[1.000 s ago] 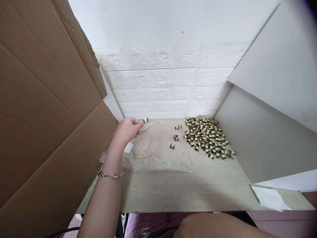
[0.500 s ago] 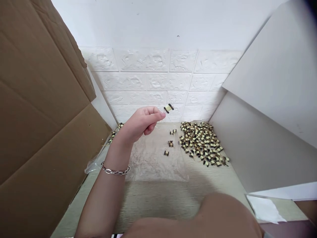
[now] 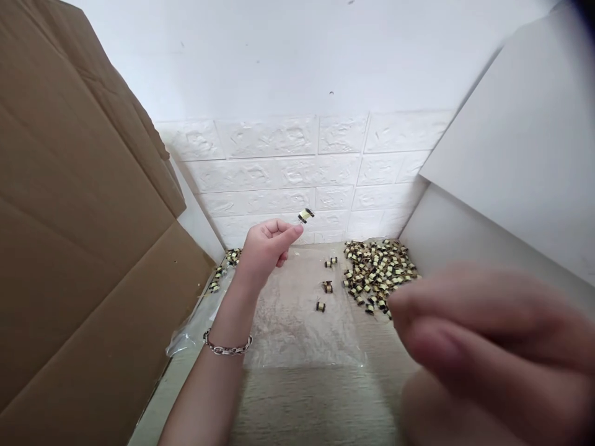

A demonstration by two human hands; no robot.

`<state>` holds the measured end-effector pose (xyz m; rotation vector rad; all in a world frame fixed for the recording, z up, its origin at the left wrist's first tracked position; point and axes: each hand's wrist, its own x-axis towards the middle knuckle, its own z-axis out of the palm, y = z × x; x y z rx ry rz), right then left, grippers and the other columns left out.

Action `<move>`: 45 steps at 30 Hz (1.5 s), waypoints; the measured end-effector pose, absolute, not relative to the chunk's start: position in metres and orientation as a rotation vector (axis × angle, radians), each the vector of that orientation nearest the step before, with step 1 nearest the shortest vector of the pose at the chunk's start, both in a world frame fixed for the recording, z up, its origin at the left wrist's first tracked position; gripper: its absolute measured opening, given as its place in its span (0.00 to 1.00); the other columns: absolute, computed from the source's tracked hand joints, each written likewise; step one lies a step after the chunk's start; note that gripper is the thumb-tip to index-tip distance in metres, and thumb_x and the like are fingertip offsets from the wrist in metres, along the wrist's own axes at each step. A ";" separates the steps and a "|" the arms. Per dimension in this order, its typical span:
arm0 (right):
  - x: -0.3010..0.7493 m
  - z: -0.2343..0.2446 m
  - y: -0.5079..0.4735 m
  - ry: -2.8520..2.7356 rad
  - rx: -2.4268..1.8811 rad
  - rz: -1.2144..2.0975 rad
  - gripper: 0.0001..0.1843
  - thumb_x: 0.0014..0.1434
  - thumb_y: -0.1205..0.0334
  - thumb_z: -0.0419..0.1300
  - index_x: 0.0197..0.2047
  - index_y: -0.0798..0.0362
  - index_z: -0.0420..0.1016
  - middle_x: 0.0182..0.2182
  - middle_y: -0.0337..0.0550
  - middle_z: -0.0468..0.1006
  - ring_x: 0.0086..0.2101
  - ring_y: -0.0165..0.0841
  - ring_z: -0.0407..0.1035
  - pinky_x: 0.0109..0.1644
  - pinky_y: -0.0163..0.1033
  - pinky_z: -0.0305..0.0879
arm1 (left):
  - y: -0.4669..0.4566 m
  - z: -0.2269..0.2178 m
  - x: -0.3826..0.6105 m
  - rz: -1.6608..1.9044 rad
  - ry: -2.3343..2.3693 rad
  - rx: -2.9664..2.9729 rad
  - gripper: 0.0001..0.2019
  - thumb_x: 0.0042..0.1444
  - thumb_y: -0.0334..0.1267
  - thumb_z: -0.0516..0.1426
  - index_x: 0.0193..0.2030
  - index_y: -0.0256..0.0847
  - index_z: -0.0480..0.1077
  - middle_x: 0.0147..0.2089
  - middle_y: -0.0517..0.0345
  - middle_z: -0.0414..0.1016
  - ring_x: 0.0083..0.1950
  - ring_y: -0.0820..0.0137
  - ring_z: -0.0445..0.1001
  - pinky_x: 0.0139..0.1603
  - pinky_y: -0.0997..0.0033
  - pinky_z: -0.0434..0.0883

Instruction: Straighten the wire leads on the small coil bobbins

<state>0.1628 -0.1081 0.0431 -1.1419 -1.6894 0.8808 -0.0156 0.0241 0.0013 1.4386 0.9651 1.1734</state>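
My left hand (image 3: 272,246) pinches a small transformer coil (image 3: 305,215) by its pin side, between thumb and forefinger, raised above the table. The coil has a pale yellow wrap, black ends and thin metal pins. Close to the camera at the lower right, my right hand (image 3: 483,347) is large and blurred. Its fingers are curled with the thumb pressed against them; whatever they may hold cannot be made out. Under and beyond the hands, a few loose coils (image 3: 320,306) lie on a clear plastic sheet (image 3: 297,337).
A big pile of similar coils (image 3: 379,266) lies at the right by the wall, partly behind my right hand. More coils (image 3: 232,255) lie at the far left. Cardboard (image 3: 93,260) stands at the left, a white panel (image 3: 511,155) at the right, and a white brick-pattern wall (image 3: 269,173) behind.
My right hand has risen from the bottom edge to the lower right, close to the camera. My left hand still holds the coil. The view has tilted slightly upward.
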 end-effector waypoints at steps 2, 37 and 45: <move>0.155 0.050 -0.096 -1.624 -1.186 0.786 0.23 0.52 0.48 0.53 0.13 0.50 0.57 0.12 0.35 0.50 0.15 0.26 0.47 0.16 0.34 0.44 | 0.020 0.002 -0.009 1.166 0.850 1.318 0.13 0.44 0.40 0.58 0.20 0.37 0.59 0.10 0.70 0.51 0.11 0.84 0.48 0.12 0.82 0.44; 0.114 -0.004 0.019 -1.248 -0.820 1.018 0.20 0.55 0.47 0.46 0.33 0.50 0.73 0.39 0.39 0.72 0.39 0.31 0.63 0.38 0.36 0.60 | -0.008 0.007 -0.014 1.104 0.824 1.281 0.10 0.49 0.39 0.56 0.24 0.38 0.60 0.12 0.69 0.53 0.14 0.83 0.51 0.14 0.83 0.49; 0.115 -0.025 0.028 -1.194 -0.903 0.712 0.22 0.56 0.49 0.45 0.29 0.56 0.72 0.32 0.42 0.74 0.30 0.27 0.65 0.33 0.34 0.60 | -0.009 -0.033 -0.005 1.292 0.707 1.080 0.09 0.48 0.39 0.55 0.25 0.38 0.59 0.14 0.70 0.52 0.13 0.85 0.50 0.13 0.83 0.47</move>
